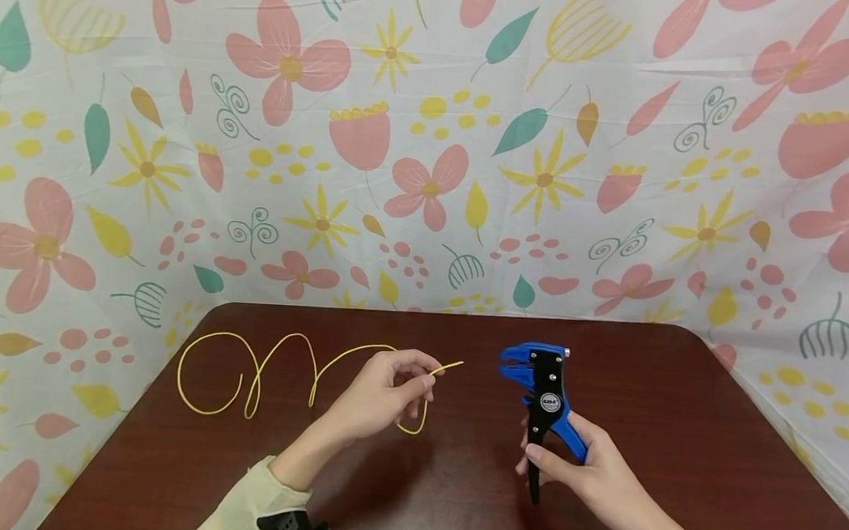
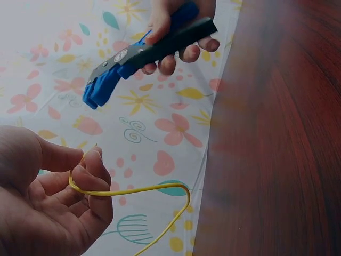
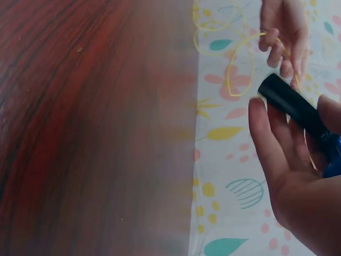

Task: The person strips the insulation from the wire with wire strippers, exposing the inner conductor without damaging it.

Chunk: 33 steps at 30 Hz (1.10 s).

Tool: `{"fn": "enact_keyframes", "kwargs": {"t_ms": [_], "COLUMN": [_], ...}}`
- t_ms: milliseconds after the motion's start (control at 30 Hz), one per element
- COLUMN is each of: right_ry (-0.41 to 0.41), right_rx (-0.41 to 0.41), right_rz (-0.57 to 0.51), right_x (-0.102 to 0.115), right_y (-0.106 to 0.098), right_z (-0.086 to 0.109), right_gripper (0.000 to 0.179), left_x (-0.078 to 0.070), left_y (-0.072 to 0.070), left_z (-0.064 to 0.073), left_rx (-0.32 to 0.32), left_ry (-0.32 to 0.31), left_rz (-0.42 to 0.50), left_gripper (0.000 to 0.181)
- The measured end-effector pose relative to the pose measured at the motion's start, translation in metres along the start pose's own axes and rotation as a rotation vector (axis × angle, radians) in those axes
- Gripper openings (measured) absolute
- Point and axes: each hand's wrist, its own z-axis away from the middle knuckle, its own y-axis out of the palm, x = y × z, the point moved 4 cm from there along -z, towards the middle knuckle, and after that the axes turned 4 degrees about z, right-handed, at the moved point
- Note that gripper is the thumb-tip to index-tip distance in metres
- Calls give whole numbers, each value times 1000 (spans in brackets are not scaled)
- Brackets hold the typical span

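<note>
Between thumb and fingertips, my left hand [image 1: 385, 398] pinches a yellow wire [image 1: 451, 367] near one end, and a short tip sticks out to the right. In the left wrist view the wire [image 2: 139, 189] bends away from the fingers in a loop. My right hand [image 1: 590, 470] grips a blue and black wire stripper [image 1: 552, 386] by its handles, held upright above the table. Its blue jaws face left, toward the wire tip, with a gap between them. In the right wrist view the black handle [image 3: 292, 102] lies across the fingers.
The rest of the wire trails in loose loops across the left side of the dark wooden table [image 1: 468, 503]. A white cloth [image 1: 432, 136] with flower prints hangs behind and beside the table. A black strap device [image 1: 295, 526] sits on the left wrist.
</note>
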Motion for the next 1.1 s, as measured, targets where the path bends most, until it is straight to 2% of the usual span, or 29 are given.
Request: {"fn": "enact_keyframes", "kwargs": {"t_ms": [167,400,667,867,1100], "right_ry": [-14,-44,-19,23,19], "right_rx": [72,115,186,213,243], "right_rz": [-111,-154,-237,-273,-308], "right_x": [0,5,5,5,5], "right_y": [1,4,11,15,20], "right_z": [0,-2,-4,-4,-6], "right_gripper": [33,35,33,32,28], "left_x": [-1,-4,-7,-12,-13], "left_y": [1,1,1,1,0], "left_z": [0,0,4,6,7], "left_rx": [1,-1,-8,-41,-60], "left_ry": [-7,19,17,40,20], "left_rz": [2,-26,-51,-74,-39], "left_gripper": [14,13,12,12,11]}}
